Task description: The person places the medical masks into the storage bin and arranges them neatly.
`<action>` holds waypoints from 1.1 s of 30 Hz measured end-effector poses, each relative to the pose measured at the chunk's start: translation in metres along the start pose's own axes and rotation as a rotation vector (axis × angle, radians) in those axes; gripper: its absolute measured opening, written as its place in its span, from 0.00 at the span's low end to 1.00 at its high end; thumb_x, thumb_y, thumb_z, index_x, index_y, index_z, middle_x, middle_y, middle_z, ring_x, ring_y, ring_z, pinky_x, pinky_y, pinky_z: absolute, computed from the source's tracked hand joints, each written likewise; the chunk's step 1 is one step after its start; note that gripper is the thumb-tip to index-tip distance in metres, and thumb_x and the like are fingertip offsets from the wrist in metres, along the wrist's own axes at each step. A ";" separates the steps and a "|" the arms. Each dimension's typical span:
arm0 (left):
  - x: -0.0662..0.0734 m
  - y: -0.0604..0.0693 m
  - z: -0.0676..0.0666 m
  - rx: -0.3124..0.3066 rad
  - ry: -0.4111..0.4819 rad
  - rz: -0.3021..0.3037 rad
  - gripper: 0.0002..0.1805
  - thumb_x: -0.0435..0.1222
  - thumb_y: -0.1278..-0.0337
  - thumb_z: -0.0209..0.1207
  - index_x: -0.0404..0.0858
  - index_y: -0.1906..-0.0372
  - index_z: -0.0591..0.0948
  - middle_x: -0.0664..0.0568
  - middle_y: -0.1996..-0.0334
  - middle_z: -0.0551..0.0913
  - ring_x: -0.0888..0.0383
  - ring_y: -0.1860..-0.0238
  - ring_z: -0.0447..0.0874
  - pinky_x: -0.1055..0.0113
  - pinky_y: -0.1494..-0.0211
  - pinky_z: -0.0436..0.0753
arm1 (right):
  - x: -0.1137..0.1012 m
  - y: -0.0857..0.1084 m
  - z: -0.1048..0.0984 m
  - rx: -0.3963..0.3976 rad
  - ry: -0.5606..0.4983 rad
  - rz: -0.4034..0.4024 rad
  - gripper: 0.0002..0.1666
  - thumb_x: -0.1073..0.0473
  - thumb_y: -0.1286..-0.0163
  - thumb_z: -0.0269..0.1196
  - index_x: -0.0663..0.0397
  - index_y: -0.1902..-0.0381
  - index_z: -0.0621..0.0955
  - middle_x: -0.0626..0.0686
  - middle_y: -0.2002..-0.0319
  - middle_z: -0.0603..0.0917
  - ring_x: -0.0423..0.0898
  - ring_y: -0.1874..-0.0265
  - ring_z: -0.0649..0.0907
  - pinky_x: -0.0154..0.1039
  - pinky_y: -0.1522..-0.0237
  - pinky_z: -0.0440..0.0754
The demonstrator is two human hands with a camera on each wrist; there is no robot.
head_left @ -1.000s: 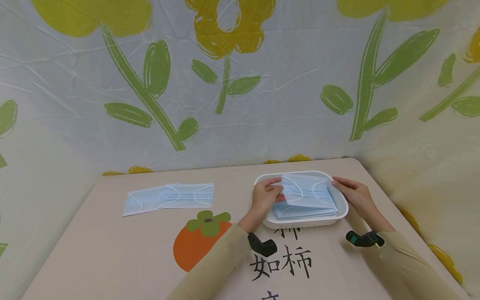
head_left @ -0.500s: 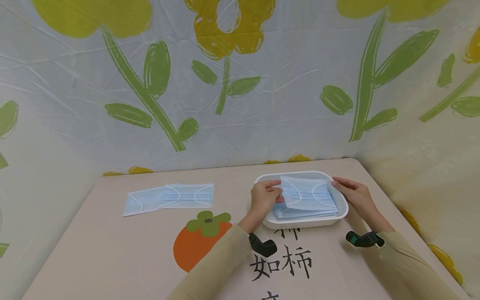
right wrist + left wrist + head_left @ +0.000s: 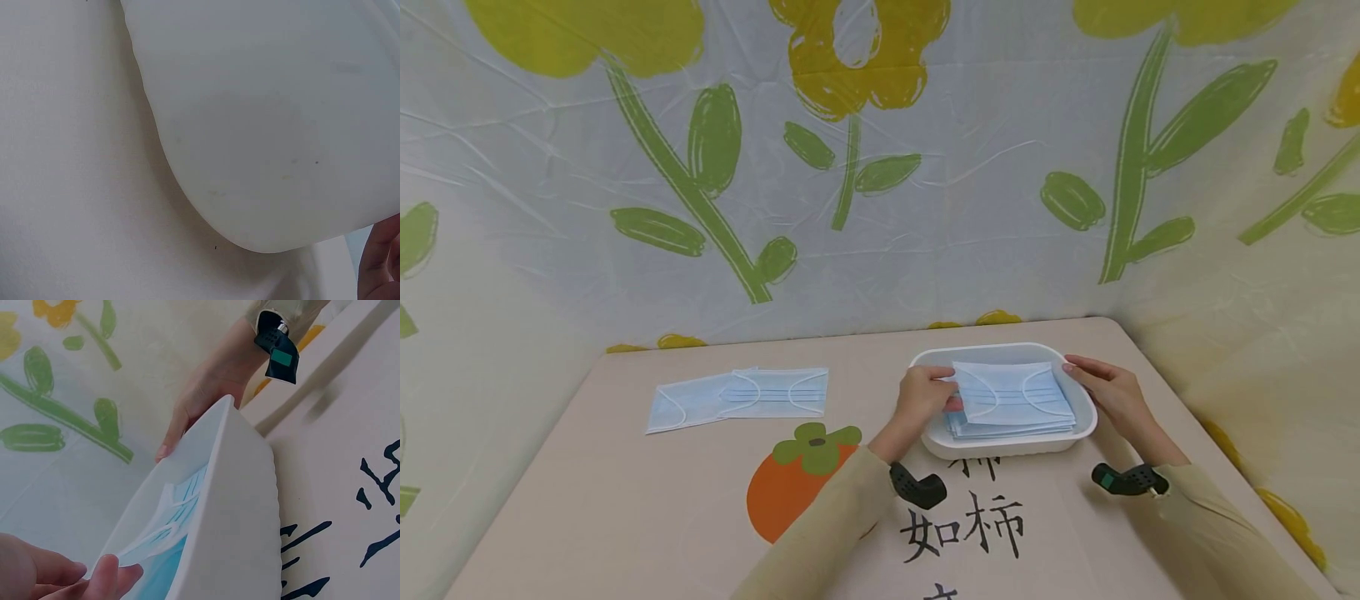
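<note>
A white plastic tray (image 3: 1037, 447) stands at the table's right rear with a stack of light blue face masks inside. My left hand (image 3: 922, 400) pinches the left edge of the top face mask (image 3: 1009, 392), which lies over the stack. The left wrist view has that mask's pale corner between thumb and fingers, its ear loops (image 3: 156, 534) facing up. My right hand (image 3: 1112, 393) holds the tray's right rim, thumb at the edge. In the right wrist view the tray's outer side (image 3: 269, 137) fills most of the picture, and only a bit of the hand (image 3: 378, 262) shows.
Two overlapping face masks (image 3: 775, 392) lie on the table's left rear. A printed persimmon (image 3: 797, 492) and black characters (image 3: 962, 525) mark the tabletop. A flower-patterned cloth (image 3: 925, 275) hangs behind the table and along its sides.
My left hand has drawn the top mask slightly left and toward me, lowering it so it lies flatter on the stack. My right hand has stayed on the tray rim.
</note>
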State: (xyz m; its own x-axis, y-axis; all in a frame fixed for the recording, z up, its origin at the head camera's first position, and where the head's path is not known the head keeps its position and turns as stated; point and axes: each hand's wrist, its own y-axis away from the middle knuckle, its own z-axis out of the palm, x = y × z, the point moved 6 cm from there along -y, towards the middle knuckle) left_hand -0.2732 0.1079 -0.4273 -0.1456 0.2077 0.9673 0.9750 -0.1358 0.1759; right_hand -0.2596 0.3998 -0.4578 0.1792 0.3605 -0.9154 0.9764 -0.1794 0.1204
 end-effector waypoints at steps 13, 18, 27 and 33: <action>0.000 0.000 -0.014 -0.024 0.028 -0.012 0.17 0.29 0.40 0.58 0.31 0.45 0.80 0.42 0.62 0.87 0.54 0.73 0.89 0.70 0.68 0.85 | 0.001 -0.001 0.001 0.001 0.004 0.003 0.43 0.38 0.33 0.58 0.64 0.32 0.66 0.28 0.59 0.72 0.22 0.62 0.74 0.18 0.59 0.78; 0.000 0.000 -0.022 -0.024 0.021 -0.002 0.18 0.31 0.38 0.58 0.33 0.44 0.80 0.42 0.60 0.87 0.57 0.72 0.89 0.71 0.67 0.85 | 0.002 -0.002 0.002 0.004 0.007 0.006 0.43 0.39 0.33 0.58 0.64 0.32 0.66 0.35 0.53 0.76 0.22 0.62 0.73 0.19 0.59 0.78; 0.001 0.000 -0.039 -0.001 0.009 0.029 0.17 0.32 0.36 0.56 0.36 0.44 0.80 0.43 0.58 0.87 0.60 0.72 0.87 0.72 0.67 0.85 | 0.004 -0.004 0.000 0.013 0.024 0.019 0.43 0.38 0.33 0.57 0.64 0.32 0.66 0.47 0.45 0.76 0.22 0.62 0.73 0.18 0.59 0.78; -0.003 0.000 -0.050 0.003 0.002 0.024 0.16 0.32 0.36 0.56 0.38 0.45 0.81 0.45 0.59 0.88 0.62 0.76 0.84 0.74 0.68 0.83 | 0.005 -0.004 -0.001 0.004 0.012 -0.001 0.43 0.39 0.33 0.58 0.64 0.32 0.66 0.27 0.59 0.71 0.21 0.62 0.73 0.18 0.59 0.78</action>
State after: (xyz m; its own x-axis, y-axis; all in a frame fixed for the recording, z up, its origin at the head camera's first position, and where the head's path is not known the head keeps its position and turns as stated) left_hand -0.2814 0.0590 -0.4210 -0.1222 0.2026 0.9716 0.9788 -0.1377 0.1518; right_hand -0.2627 0.4028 -0.4626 0.1793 0.3719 -0.9108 0.9761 -0.1830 0.1174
